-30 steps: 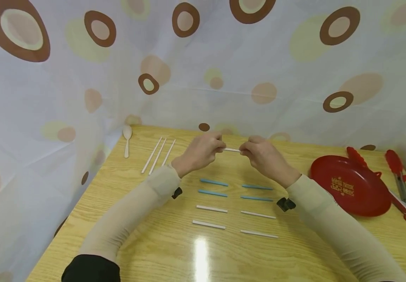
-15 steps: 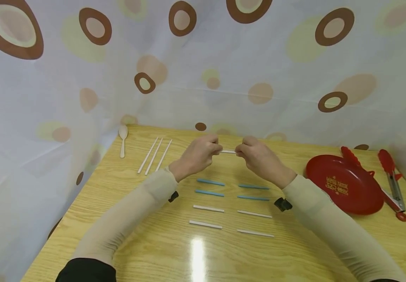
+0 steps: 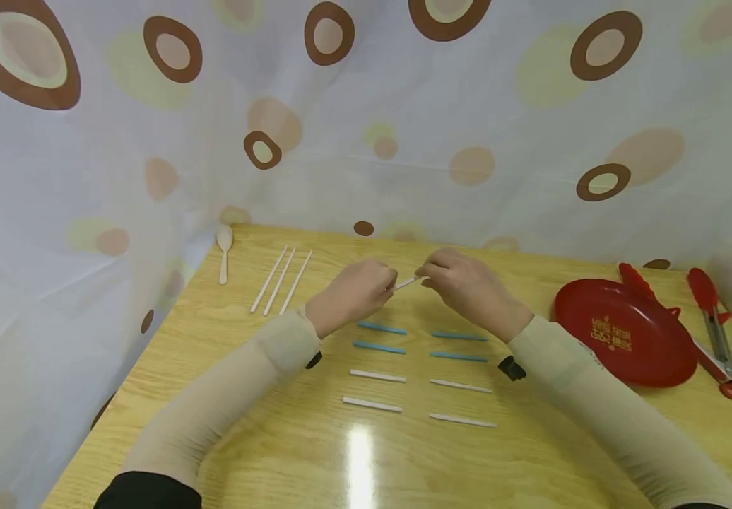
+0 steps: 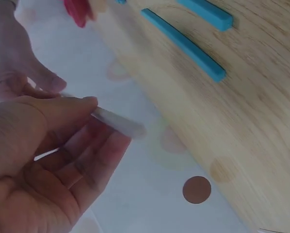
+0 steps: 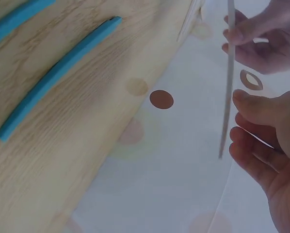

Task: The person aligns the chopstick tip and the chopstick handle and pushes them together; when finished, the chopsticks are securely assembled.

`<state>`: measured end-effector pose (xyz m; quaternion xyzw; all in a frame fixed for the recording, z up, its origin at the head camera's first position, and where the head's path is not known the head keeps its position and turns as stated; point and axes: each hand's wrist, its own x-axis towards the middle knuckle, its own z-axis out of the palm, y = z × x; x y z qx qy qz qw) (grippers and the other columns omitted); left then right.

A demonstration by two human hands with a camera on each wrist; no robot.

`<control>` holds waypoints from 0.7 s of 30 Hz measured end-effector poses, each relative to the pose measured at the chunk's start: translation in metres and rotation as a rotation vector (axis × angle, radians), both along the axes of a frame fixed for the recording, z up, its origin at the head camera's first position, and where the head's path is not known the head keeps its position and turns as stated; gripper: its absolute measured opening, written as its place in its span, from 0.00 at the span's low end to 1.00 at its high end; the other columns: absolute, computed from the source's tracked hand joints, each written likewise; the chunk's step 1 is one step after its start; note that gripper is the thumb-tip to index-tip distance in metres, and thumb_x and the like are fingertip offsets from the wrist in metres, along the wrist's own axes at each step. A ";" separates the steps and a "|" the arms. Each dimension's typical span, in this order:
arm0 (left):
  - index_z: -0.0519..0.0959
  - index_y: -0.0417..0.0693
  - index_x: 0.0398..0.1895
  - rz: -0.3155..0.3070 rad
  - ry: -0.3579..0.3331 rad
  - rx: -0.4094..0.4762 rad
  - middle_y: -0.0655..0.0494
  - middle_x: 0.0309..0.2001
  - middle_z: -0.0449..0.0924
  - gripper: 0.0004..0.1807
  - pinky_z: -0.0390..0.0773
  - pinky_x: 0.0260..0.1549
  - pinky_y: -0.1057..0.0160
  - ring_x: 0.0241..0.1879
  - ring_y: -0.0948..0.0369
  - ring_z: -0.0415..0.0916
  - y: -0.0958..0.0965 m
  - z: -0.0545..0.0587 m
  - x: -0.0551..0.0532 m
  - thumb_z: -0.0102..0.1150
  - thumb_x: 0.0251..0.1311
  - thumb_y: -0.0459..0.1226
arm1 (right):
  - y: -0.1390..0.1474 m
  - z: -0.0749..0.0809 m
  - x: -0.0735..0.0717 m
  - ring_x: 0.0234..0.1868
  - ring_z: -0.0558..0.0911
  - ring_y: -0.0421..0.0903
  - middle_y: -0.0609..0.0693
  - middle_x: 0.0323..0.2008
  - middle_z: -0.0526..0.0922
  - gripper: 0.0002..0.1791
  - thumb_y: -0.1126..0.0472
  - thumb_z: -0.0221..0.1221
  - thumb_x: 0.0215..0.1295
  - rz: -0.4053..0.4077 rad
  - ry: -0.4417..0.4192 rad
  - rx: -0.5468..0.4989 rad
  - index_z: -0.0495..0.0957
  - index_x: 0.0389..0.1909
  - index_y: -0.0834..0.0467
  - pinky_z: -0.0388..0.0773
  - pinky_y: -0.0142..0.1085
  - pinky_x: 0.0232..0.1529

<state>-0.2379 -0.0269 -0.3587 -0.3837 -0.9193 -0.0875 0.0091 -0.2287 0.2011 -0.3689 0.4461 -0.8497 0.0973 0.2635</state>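
Observation:
A slim white chopstick (image 3: pixel 407 283) slants between my two hands over the far part of the table. Thumb and fingers of my left hand (image 3: pixel 348 297) pinch its thicker end (image 4: pixel 118 121). My right hand (image 3: pixel 473 290) is at the thinner part, and in the right wrist view its thumb and spread fingertips lie along the side of the stick (image 5: pixel 225 116), not closed round it; the tip sticks out free. Below the hands, short blue chopstick halves (image 3: pixel 381 348) and white halves (image 3: pixel 372 404) lie in two columns, the left ones thicker than the right.
Three long white chopsticks (image 3: pixel 279 281) lie side by side at the left, with a pale spoon (image 3: pixel 223 254) beyond them. A red oval tray (image 3: pixel 627 332) and red-tipped tongs (image 3: pixel 716 325) lie at the right. Patterned cloth hangs behind the table (image 3: pixel 264 438).
The chopstick has gone from nearly level to slanting, its right end now higher. My left hand has come down a little. The pieces on the table stay where they were.

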 end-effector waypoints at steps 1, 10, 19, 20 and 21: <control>0.80 0.44 0.36 0.021 -0.042 0.011 0.54 0.32 0.79 0.05 0.75 0.29 0.68 0.29 0.62 0.75 -0.002 -0.001 -0.001 0.57 0.70 0.34 | 0.001 0.000 0.001 0.38 0.80 0.50 0.53 0.37 0.79 0.13 0.72 0.71 0.54 0.000 -0.016 -0.011 0.83 0.40 0.62 0.81 0.39 0.36; 0.63 0.49 0.08 0.182 -0.338 0.160 0.61 0.07 0.57 0.25 0.57 0.12 0.71 0.08 0.65 0.54 -0.037 -0.011 -0.017 0.54 0.60 0.21 | 0.021 -0.014 0.014 0.33 0.81 0.43 0.47 0.34 0.82 0.10 0.63 0.74 0.53 -0.051 -0.278 0.060 0.86 0.36 0.57 0.79 0.35 0.31; 0.68 0.43 0.09 0.384 -0.445 0.140 0.52 0.08 0.69 0.22 0.81 0.17 0.64 0.17 0.50 0.82 -0.063 -0.019 -0.027 0.56 0.60 0.22 | 0.035 -0.033 0.022 0.30 0.80 0.40 0.45 0.33 0.82 0.05 0.64 0.71 0.59 -0.097 -0.490 0.176 0.85 0.35 0.56 0.78 0.33 0.30; 0.69 0.42 0.11 0.395 -0.447 0.133 0.51 0.09 0.70 0.20 0.81 0.18 0.64 0.17 0.51 0.81 -0.065 -0.019 -0.028 0.56 0.60 0.21 | 0.035 -0.034 0.022 0.29 0.78 0.39 0.45 0.32 0.81 0.05 0.64 0.71 0.59 -0.100 -0.506 0.181 0.85 0.35 0.56 0.77 0.33 0.30; 0.69 0.40 0.14 0.407 -0.456 0.131 0.50 0.11 0.71 0.17 0.81 0.18 0.64 0.16 0.52 0.81 -0.067 -0.019 -0.029 0.55 0.60 0.21 | 0.036 -0.035 0.022 0.29 0.77 0.38 0.44 0.31 0.81 0.06 0.64 0.71 0.58 -0.102 -0.520 0.184 0.85 0.36 0.56 0.76 0.33 0.29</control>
